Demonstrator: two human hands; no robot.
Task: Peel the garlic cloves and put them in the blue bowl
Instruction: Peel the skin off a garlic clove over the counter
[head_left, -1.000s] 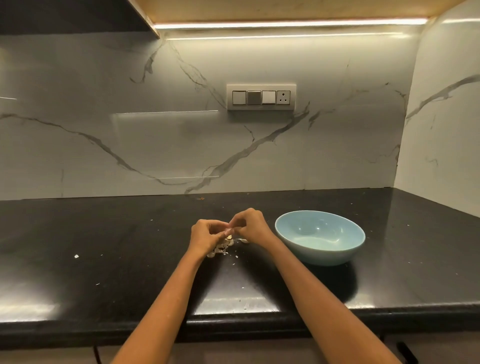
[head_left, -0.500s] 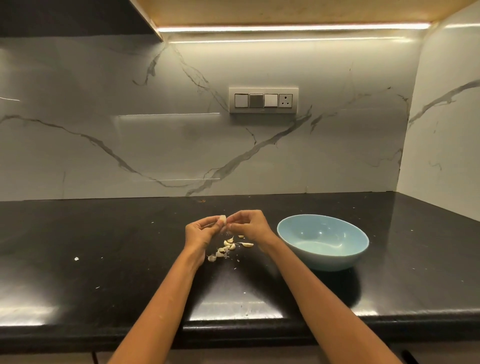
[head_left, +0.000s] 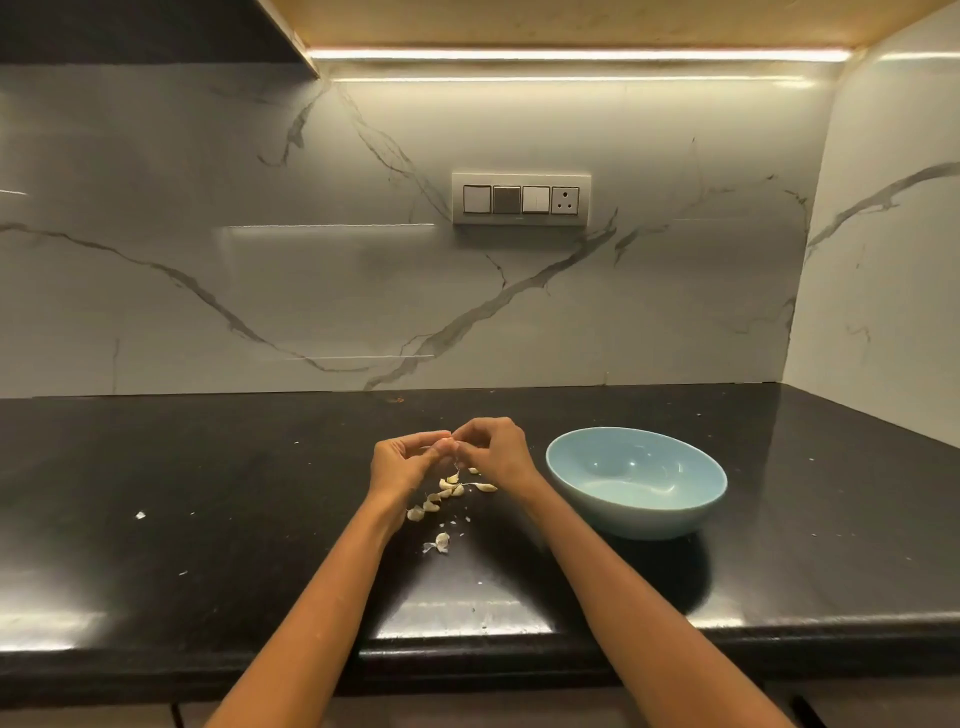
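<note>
Both hands are raised just above the black worktop (head_left: 156, 519), fingertips meeting. The left hand (head_left: 402, 462) and right hand (head_left: 493, 452) together pinch 1 small garlic clove (head_left: 448, 445), which is mostly hidden between the fingers; a thread of skin appears to hang from it. Below the hands, a loose cluster of garlic cloves (head_left: 449, 488) lies on the worktop, with 1 more piece (head_left: 440, 543) apart and nearer the front edge. Whether those are peeled cannot be told at this size. The blue bowl (head_left: 636, 483) stands just right of the right wrist and appears to hold nothing. Judgement: the task is at an early stage, with no clove yet delivered and most of the cluster still to be handled. Small pale flecks (head_left: 140, 515), probably skin, are scattered over the glossy worktop. Behind it rises a veined marble wall carrying a switch plate (head_left: 521, 199), lit by a strip light (head_left: 571, 54) under the cabinet.
</note>
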